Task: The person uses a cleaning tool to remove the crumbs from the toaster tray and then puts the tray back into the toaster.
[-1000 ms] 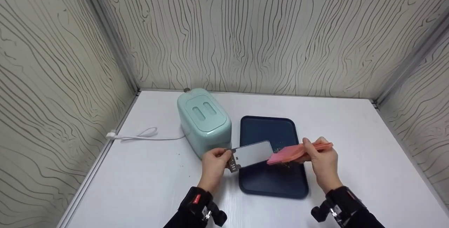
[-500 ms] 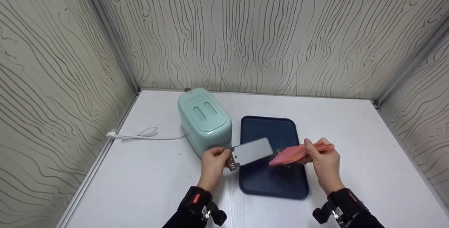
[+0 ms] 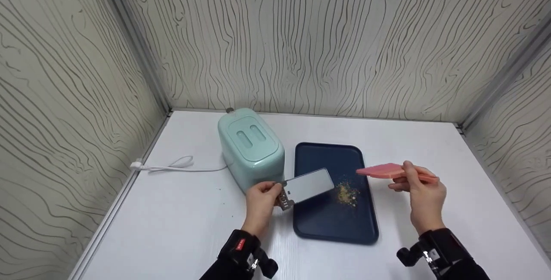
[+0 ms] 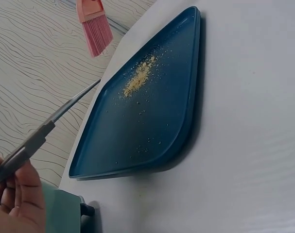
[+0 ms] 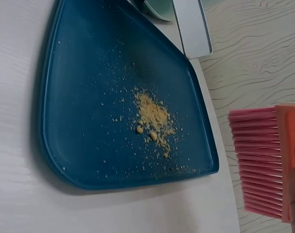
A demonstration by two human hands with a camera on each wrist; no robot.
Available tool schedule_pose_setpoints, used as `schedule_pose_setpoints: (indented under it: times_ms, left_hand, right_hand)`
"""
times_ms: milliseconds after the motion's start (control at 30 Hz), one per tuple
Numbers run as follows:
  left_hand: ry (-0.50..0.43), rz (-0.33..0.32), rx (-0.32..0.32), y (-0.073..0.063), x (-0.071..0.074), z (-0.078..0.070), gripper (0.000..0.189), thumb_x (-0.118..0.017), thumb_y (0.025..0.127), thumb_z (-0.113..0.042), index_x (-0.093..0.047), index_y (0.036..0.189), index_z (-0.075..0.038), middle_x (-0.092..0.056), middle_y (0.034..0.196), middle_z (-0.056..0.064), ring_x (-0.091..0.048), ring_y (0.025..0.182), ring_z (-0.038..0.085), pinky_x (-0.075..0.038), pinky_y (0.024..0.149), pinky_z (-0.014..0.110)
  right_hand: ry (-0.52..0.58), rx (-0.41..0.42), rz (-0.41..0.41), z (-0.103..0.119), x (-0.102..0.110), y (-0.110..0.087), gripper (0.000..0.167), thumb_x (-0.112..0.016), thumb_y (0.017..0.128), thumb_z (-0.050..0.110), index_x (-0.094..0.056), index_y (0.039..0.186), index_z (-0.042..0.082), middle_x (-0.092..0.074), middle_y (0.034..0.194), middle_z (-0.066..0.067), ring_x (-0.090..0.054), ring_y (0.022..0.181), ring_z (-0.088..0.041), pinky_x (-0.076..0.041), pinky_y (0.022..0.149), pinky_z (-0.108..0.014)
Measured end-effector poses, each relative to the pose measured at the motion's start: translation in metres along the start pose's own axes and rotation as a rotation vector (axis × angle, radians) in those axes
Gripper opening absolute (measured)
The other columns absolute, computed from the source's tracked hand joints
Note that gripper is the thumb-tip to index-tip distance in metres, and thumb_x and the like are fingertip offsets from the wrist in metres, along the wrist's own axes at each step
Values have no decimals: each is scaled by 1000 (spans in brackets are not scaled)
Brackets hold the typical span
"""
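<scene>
My left hand pinches the end of a flat metal crumb tray, which is held over the left side of a dark blue serving tray. In the left wrist view the crumb tray appears edge-on, above the blue surface. My right hand grips a pink-bristled brush by its orange handle, at the blue tray's right rim. Its pink bristles show plainly in the right wrist view, apart from both trays. A pile of yellowish crumbs lies on the blue tray, with finer bits scattered around.
A mint-green toaster with a lid on top stands just left of the blue tray. Its white cord runs left to a plug at the table's edge. Patterned panels enclose the table at the back and sides.
My right hand has drawn the brush to the right, away from the crumb tray, exposing the crumb pile. The left hand and the crumb tray have barely moved.
</scene>
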State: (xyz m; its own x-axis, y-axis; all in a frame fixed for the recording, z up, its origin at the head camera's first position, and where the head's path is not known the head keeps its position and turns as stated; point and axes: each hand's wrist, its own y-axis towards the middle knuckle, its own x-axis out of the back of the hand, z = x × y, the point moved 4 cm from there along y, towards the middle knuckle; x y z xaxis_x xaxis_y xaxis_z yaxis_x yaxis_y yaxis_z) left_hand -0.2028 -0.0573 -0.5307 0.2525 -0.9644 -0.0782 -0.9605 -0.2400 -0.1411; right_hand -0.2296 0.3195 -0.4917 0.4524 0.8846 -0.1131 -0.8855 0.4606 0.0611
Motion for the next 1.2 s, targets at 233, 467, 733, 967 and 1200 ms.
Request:
schedule_pose_setpoints:
  times_ms: [233, 467, 733, 967, 1200]
  left_hand:
    - [6, 8, 17, 0, 0, 1, 20, -68, 94, -6, -70, 105, 10, -69, 85, 11, -64, 67, 14, -58, 65, 27]
    - [19, 3, 14, 0, 0, 1, 22, -69, 94, -8, -70, 107, 10, -71, 88, 12, -64, 68, 14, -58, 66, 28]
    - [-15, 15, 23, -1, 0, 2, 22, -69, 94, -7, -69, 107, 11, -69, 87, 10, -63, 66, 13, -57, 65, 27]
    - [-37, 23, 32, -1, -2, 3, 22, -69, 94, -8, -69, 106, 10, -68, 86, 9, -63, 66, 14, -57, 64, 27]
    - [-29, 19, 27, 0, -1, 5, 21, -69, 92, -7, -69, 104, 10, -69, 86, 10, -64, 66, 14, -58, 65, 28]
  right_hand:
    - [-37, -122, -53, -11, 29, 14, 47, -79, 90, 31, -64, 126, 4, -76, 97, -1, -75, 79, -13, -58, 74, -18]
    - [-224, -208, -67, -34, 60, 24, 52, -70, 98, 34, -60, 142, 7, -58, 138, 1, -53, 127, -5, -48, 89, -6]
    - [-107, -204, 100, -49, 82, 28, 40, -66, 101, 19, -62, 139, 6, -65, 120, 17, -59, 116, 7, -49, 90, -9]
    - [21, -254, 296, -55, 98, 31, 34, -52, 107, 12, -61, 140, 7, -71, 125, 6, -69, 108, -2, -55, 89, -19]
    - [-138, -423, 190, -62, 112, 32, 33, -56, 106, 34, -62, 130, 12, -74, 99, 13, -72, 94, -3, -53, 82, -13]
